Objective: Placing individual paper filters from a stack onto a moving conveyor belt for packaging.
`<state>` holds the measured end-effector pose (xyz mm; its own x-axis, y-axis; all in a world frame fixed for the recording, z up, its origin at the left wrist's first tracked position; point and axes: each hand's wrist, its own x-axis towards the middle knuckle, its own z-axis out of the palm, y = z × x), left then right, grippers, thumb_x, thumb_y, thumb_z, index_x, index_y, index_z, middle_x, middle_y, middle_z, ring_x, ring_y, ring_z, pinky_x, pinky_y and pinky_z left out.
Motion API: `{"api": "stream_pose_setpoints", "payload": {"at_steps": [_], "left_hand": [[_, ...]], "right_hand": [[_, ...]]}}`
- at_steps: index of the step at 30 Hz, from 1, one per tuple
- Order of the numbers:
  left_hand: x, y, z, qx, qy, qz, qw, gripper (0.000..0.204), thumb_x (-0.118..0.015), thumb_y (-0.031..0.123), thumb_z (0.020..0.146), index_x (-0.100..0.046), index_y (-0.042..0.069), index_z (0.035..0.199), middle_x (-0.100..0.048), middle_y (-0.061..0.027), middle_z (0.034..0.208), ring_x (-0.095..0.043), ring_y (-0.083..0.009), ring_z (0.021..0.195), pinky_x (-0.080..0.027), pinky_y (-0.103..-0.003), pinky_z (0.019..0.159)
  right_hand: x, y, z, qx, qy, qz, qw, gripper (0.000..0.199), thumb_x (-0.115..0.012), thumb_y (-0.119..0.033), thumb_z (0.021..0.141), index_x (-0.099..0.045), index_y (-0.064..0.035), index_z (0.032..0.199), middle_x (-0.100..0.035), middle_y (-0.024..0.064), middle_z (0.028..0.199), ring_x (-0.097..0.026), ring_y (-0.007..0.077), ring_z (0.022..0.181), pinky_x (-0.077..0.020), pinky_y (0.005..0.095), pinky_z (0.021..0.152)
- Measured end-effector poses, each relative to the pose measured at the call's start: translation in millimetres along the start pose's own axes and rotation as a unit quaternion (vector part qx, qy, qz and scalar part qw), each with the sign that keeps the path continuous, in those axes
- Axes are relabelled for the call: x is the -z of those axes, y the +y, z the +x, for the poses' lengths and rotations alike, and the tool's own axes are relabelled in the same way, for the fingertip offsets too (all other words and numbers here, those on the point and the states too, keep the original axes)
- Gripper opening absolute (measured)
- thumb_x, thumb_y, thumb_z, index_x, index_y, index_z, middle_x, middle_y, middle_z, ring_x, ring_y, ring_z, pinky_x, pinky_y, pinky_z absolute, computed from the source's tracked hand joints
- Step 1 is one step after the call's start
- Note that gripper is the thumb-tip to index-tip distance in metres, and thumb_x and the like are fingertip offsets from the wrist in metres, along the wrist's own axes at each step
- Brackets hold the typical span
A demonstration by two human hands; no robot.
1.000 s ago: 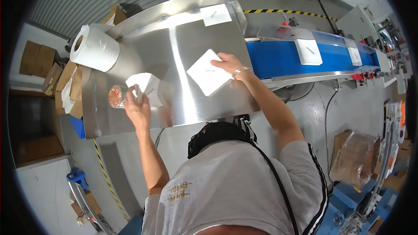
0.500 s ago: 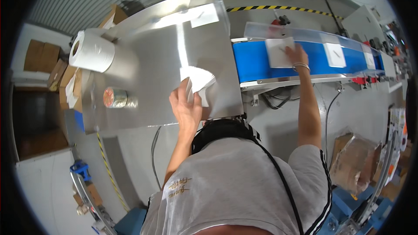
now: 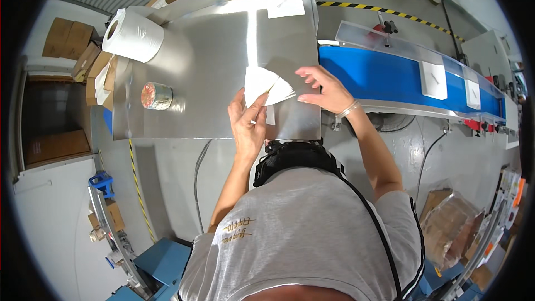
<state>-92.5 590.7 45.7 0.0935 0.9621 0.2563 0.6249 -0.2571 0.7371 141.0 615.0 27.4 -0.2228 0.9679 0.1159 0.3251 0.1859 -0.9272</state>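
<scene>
My left hand pinches a fan of white flat sheets or cards above the metal table, near its front edge. Its fingers are closed on the lower end, and the sheets spread out to the right. My right hand is empty, with thumb and fingers apart, just right of the fan and beside the near end of the blue conveyor belt. Along the belt's farther part lie two white squares, a nearer one and a farther one.
On the metal table stand a big white film roll and a small colourful roll. A white sheet lies at the table's back right. A clear guard edges the belt; cardboard boxes sit at the left.
My right hand has let go of a white square on the belt and come back left to the fan. The squares have travelled right. The fan in my left hand is spread wider.
</scene>
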Motion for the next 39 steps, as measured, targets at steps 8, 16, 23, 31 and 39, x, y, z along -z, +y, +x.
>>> {"api": "stream_pose_setpoints", "payload": {"at_steps": [8, 16, 23, 31, 39], "left_hand": [[0, -4, 3, -0.024, -0.002, 0.004, 1.0, 0.037, -0.066, -0.002, 0.077, -0.07, 0.021, 0.107, -0.042, -0.0216, 0.133, -0.043, -0.0349, 0.119, -0.041, -0.041, 0.096], [4, -3, 4, -0.053, -0.01, 0.032, 0.998, 0.039, -0.066, -0.004, 0.075, -0.071, 0.02, 0.105, -0.04, -0.0231, 0.136, -0.042, -0.0369, 0.121, -0.04, -0.041, 0.097], [5, -2, 7, -0.051, -0.012, 0.037, 0.998, 0.039, -0.065, -0.005, 0.076, -0.071, 0.021, 0.105, -0.038, -0.0237, 0.138, -0.04, -0.0378, 0.122, -0.039, -0.042, 0.099], [4, -6, 8, -0.088, -0.021, 0.053, 0.994, 0.042, -0.065, -0.005, 0.076, -0.071, 0.022, 0.107, -0.037, -0.0232, 0.138, -0.04, -0.0387, 0.122, -0.038, -0.043, 0.099], [7, -4, 15, -0.035, -0.004, 0.063, 0.997, 0.031, -0.066, 0.004, 0.08, -0.069, 0.017, 0.109, -0.039, -0.0216, 0.137, -0.039, -0.0363, 0.122, -0.038, -0.043, 0.099]], "right_hand": [[-21, -2, 34, 0.031, -0.065, 0.011, 0.997, 0.049, -0.078, -0.015, 0.07, -0.053, -0.0126, 0.112, -0.054, 0.0038, 0.106, -0.054, 0.0184, 0.089, -0.0479, 0.0325, 0.078], [-22, 0, 37, 0.019, -0.086, -0.004, 0.996, 0.052, -0.078, -0.011, 0.069, -0.049, -0.0096, 0.111, -0.054, 0.003, 0.108, -0.054, 0.0154, 0.09, -0.0474, 0.0304, 0.079], [-26, -6, 35, 0.013, -0.039, 0.038, 0.998, 0.047, -0.078, -0.01, 0.069, -0.048, -0.0067, 0.105, -0.056, 0.0054, 0.099, -0.057, 0.0148, 0.083, -0.0499, 0.0296, 0.073], [-27, -3, 32, -0.004, -0.064, 0.042, 0.997, 0.044, -0.078, -0.009, 0.069, -0.051, -0.0055, 0.103, -0.056, 0.0052, 0.096, -0.057, 0.0145, 0.086, -0.0506, 0.0296, 0.078], [-18, 11, 26, 0.1, -0.035, -0.024, 0.994, 0.033, -0.073, -0.014, 0.077, -0.057, -0.0034, 0.104, -0.055, 0.0059, 0.1, -0.056, 0.0142, 0.09, -0.0473, 0.0259, 0.08]]}}
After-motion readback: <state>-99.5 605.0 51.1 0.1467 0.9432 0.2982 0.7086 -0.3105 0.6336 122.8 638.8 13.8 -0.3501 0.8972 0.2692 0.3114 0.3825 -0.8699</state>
